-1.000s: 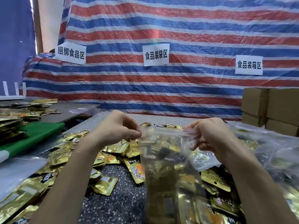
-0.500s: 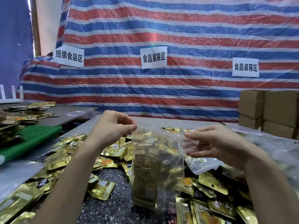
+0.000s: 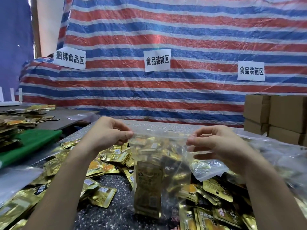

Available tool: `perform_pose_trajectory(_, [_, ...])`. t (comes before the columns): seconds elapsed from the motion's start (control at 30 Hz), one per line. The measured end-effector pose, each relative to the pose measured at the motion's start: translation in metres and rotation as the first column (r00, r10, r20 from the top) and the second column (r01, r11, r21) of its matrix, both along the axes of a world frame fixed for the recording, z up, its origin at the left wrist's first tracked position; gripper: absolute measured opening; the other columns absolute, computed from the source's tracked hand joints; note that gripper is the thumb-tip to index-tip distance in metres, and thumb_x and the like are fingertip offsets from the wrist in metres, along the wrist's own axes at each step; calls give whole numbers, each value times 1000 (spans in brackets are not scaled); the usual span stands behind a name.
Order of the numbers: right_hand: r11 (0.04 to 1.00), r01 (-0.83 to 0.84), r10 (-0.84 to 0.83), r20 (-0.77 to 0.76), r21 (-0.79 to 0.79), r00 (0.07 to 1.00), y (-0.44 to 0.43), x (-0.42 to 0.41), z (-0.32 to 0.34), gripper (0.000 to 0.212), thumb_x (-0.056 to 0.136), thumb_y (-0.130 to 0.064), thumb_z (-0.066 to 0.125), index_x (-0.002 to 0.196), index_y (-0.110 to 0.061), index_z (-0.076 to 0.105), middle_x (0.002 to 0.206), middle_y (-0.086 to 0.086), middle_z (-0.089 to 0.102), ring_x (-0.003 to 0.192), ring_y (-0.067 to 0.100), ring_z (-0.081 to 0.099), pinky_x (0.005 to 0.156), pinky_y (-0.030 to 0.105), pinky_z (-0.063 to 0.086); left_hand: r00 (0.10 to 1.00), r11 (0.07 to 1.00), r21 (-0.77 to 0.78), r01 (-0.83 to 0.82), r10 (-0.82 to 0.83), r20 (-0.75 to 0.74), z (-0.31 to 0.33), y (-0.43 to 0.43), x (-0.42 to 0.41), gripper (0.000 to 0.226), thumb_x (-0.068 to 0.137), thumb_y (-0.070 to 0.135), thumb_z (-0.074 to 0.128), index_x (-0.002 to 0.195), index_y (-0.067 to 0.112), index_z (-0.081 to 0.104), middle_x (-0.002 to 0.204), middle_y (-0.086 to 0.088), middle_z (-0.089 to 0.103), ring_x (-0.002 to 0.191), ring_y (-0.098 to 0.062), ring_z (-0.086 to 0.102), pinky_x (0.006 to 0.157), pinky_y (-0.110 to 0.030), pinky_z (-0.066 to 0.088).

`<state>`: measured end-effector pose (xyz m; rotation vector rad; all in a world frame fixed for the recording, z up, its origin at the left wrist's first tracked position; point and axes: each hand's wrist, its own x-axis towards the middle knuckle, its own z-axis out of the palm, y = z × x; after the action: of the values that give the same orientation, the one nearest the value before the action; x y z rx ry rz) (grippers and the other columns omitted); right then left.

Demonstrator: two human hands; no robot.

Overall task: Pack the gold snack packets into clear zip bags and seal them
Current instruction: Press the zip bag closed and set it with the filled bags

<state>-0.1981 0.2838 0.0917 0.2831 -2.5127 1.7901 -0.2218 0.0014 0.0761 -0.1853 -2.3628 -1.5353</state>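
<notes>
Stretched wider than half a second ago: mouth of the clear zip bag [image 3: 159,163], hanging mid-frame above the counter [image 3: 116,213], bottom-heavy with gold snack packets [image 3: 147,188]. Pinched at 9 o'clock by the left hand [image 3: 108,135] and at 3 o'clock by the right hand [image 3: 214,146], hands well apart. Probably thin, slick and floppy; best gripped along the stiffer zip strip. Loose packets [image 3: 103,196] heaped below, 7 through 5 o'clock.

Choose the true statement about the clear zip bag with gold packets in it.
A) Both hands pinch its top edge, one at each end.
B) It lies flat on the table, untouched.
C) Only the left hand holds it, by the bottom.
A: the left hand and the right hand each pinch one end of the top edge of the clear zip bag.
</notes>
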Motion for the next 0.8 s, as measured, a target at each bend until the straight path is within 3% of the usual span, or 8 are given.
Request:
perform_pose_trajectory(0.2, [999,-21,21,12,-43,1000,-3,0,0,12,89,-8,68,96,2,70,92,14,77,82,24,75,76,35,57,1000,999,31,-7,6,18,1,-5,2,6,80,8,79,80,3,77,77,-15,74,66,-17,67,59,-23,57])
perform_pose_trajectory(0.37, [990,52,-51,11,-129,999,-4,-4,-1,9,90,-5,67,93,2,72,90,13,78,85,30,76,78,37,62,999,998,55,43,-44,15,3,-7,4,4,74,9,82,75,6,79,78,-16,75,65,-15,69,59,-20,56])
perform_pose_trajectory(0.5, [982,188,-188,-7,-37,982,-3,-9,-4,5,90,-3,69,86,-2,72,83,10,78,80,26,75,78,38,58,994,993,61,98,-100,33,3,-6,7,18,62,23,82,75,11,80,79,-12,76,70,-17,70,65,-25,56])
perform_pose_trajectory(0.63, [981,183,-183,-5,-59,983,-3,-12,-4,9,90,-3,68,82,-6,70,87,11,78,84,26,74,83,41,56,993,992,50,115,-115,8,4,-3,9,17,63,23,82,76,11,80,79,-13,75,72,-17,69,69,-28,54])
perform_pose_trajectory(0.73, [983,182,-182,-102,-13,978,-6,-10,-5,5,88,-5,70,91,-9,72,96,12,75,91,23,70,79,36,56,994,993,37,109,-109,-9,4,-1,9,4,73,12,82,73,9,79,79,-14,74,74,-20,66,73,-32,53])
perform_pose_trajectory(0.8, [986,163,-151,-193,45,969,-14,-7,-4,20,88,-10,72,105,-17,69,105,2,71,99,15,66,76,27,50,995,994,37,103,-102,-21,5,2,9,5,76,6,80,71,7,77,79,-17,73,75,-22,64,75,-35,52])
